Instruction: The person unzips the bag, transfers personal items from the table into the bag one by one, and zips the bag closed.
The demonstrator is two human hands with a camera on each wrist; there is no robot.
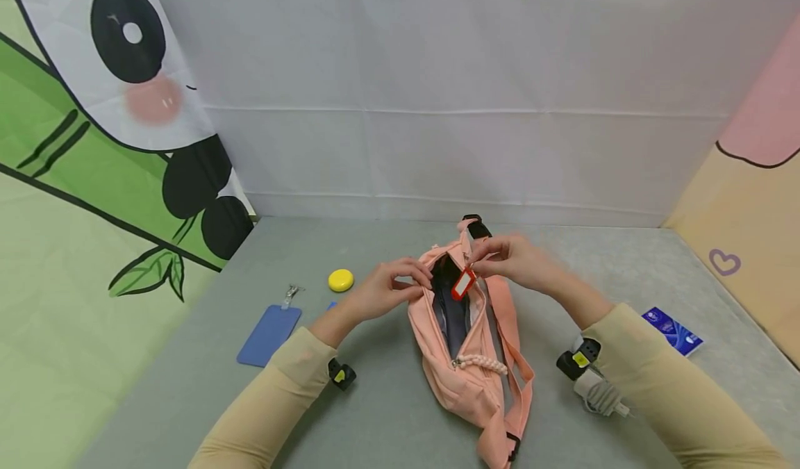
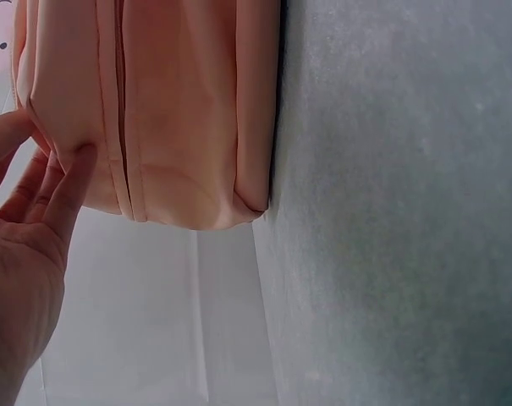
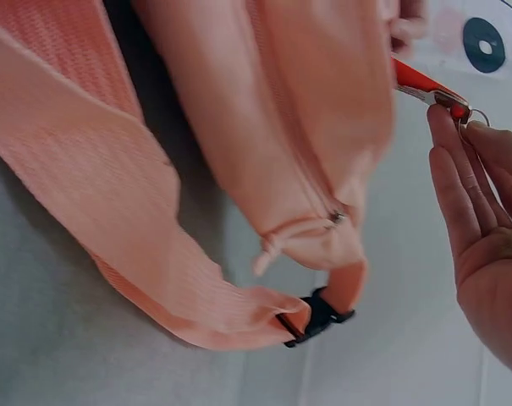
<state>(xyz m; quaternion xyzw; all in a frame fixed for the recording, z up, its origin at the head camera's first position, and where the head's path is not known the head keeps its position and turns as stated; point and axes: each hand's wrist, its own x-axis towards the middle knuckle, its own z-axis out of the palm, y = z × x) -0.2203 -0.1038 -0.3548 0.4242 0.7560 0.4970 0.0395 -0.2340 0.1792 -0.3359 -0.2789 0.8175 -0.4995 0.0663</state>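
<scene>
Right at the unzipped mouth of the pink waist bag (image 1: 459, 389) on the table (image 1: 375, 413), there hung the red-framed key tag (image 1: 463, 284)! Stowing it inside looked to be the step in hand; the next move seemed to call for a dip below the rim, then a clean release. The right hand (image 1: 509, 257) had its grip closed to a pinch, thumb and finger on the tag's metal ring (image 3: 480, 117). Opposite, the left hand's (image 1: 395, 288) grip nipped the fabric along the bag's left edge, the mouth spread wide.
</scene>
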